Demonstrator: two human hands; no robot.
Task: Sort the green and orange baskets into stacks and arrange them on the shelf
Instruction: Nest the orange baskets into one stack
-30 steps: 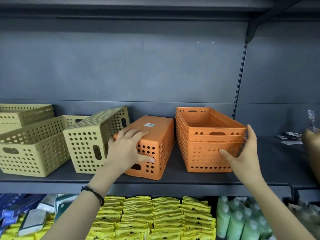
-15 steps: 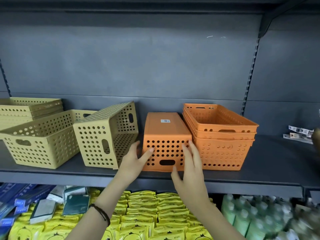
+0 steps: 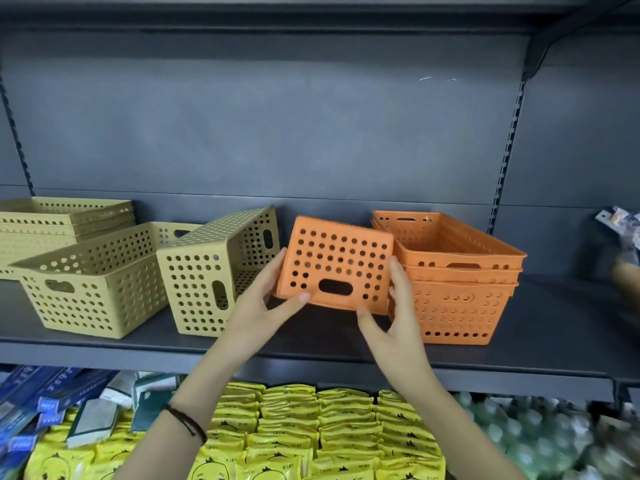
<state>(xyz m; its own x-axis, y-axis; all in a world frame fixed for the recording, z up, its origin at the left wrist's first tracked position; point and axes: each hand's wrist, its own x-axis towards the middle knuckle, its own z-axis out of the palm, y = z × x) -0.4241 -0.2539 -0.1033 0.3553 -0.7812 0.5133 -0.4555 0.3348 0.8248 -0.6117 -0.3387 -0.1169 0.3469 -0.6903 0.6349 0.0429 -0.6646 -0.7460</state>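
Observation:
An upside-down orange basket (image 3: 336, 261) is lifted off the grey shelf (image 3: 311, 344), its front end tipped up toward me. My left hand (image 3: 263, 306) grips its left side and my right hand (image 3: 391, 320) grips its right side, thumbs on the lower rim. Just right of it stands a nested stack of orange baskets (image 3: 453, 299), upright. To the left, one green basket (image 3: 221, 271) lies on its side, another green basket (image 3: 93, 278) stands upright, and a green stack (image 3: 65, 223) sits at the back left.
The lower shelf holds yellow packets (image 3: 311, 431), blue boxes (image 3: 38, 396) at the left and green bottles (image 3: 519, 434) at the right. Small packaged items (image 3: 620, 220) sit at the far right of the grey shelf. A bracket upright (image 3: 505, 157) runs up the back wall.
My right hand left the orange stack and joined the left on the upside-down orange basket. Both hands have raised it off the shelf and tilted its front end up.

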